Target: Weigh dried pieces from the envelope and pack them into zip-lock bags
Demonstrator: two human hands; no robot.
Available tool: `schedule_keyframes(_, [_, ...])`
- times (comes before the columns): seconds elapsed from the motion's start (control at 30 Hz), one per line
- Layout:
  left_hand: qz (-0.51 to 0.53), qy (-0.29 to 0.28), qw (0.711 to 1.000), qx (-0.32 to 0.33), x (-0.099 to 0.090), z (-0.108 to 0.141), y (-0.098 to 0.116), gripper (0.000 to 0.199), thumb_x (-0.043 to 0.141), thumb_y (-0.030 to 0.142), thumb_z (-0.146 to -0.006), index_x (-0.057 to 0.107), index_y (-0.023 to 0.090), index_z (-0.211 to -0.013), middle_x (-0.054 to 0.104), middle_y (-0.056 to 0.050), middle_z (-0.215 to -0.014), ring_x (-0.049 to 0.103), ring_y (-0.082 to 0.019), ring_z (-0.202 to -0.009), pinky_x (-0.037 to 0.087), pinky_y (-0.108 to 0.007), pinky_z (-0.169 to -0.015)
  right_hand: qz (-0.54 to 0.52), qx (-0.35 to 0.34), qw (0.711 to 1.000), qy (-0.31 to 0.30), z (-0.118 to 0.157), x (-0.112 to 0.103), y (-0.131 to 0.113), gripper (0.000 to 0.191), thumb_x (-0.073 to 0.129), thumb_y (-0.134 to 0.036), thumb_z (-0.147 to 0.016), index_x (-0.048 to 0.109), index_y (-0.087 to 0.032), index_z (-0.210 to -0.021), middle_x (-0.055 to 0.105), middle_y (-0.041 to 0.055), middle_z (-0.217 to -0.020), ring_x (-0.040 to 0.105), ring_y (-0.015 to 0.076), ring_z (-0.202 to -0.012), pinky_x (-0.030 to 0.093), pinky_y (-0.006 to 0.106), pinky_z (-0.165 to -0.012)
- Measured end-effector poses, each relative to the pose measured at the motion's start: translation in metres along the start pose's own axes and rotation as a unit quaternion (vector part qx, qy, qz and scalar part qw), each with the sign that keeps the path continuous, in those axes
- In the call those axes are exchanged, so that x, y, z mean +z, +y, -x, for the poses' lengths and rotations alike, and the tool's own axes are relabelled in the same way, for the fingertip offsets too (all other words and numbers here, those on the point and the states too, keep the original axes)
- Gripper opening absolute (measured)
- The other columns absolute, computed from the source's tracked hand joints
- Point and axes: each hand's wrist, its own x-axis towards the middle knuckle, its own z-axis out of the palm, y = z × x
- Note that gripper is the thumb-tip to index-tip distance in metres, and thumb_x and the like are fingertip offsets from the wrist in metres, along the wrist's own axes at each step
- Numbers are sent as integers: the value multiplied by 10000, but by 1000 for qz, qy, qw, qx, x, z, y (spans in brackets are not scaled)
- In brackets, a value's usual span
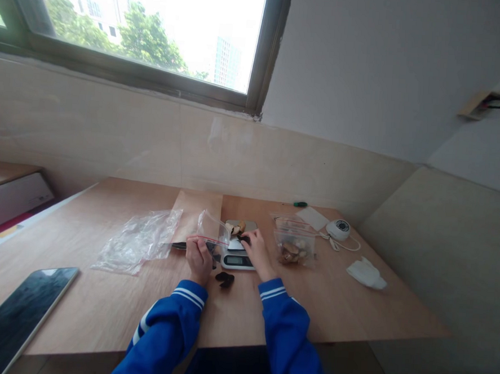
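Observation:
My left hand (199,258) is closed on the edge of a clear zip bag (213,229) with a red seal line. To its right stands a small white kitchen scale (227,263) with a display at the front. Pale and brown dried pieces (235,227), like dried mushroom, lie on its plate. Over the plate, my right hand (257,249) pinches a dark piece (244,239) that looks like dried black fungus. Another dark dried piece (224,279) lies on the table in front of the scale. Part of the bag is hidden behind my left hand.
Right of the scale sits a zip bag of brown dried slices (293,252). Beyond it are a white round device (338,229) with a cable and a crumpled white tissue (366,272). Leftward lie a clear plastic bag (140,239), brown paper (198,206) and a tablet (24,314).

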Motion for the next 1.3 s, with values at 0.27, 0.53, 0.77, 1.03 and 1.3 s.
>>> schedule_keyframes(0.27, [10,-42,999,7,1,4,-2,253,340,344,-919,419,211,-719,491,-13,-720,501,-151,-676,437,-305,-646,-235,24,968,88,-16,-6,-43,140,586,-258,-795,668,-182,-880,608,52,-891,599,158,-768,524,309,-741])
schedule_keyframes(0.53, [9,-37,999,14,0,4,-3,235,345,323,-918,426,205,-732,500,-14,-731,512,-147,-676,447,-299,-646,-159,-22,981,108,-34,2,-46,285,419,-192,-876,657,-192,-1032,615,90,-1063,568,188,-1032,461,343,-909])
schedule_keyframes(0.77, [3,-26,1000,-12,1,2,-2,251,345,335,-919,418,208,-715,478,-2,-712,491,-142,-650,444,-298,-634,29,2,999,-38,-38,37,3,340,620,-219,-775,652,-185,-1112,490,158,-1294,452,295,-1239,375,444,-1015])
schedule_keyframes(1.03, [2,-29,999,-13,2,0,1,238,347,307,-919,408,210,-711,476,1,-712,477,-140,-643,422,-291,-623,-61,11,998,20,-33,26,4,172,525,-188,-806,666,-172,-903,649,101,-977,597,224,-941,455,369,-883])
schedule_keyframes(1.3, [8,-61,998,10,1,1,0,232,343,292,-921,418,207,-718,497,0,-702,493,-141,-639,426,-288,-615,-293,64,953,-38,-43,-16,-57,315,550,-456,-808,625,-151,-836,653,33,-710,585,163,-594,462,270,-565])
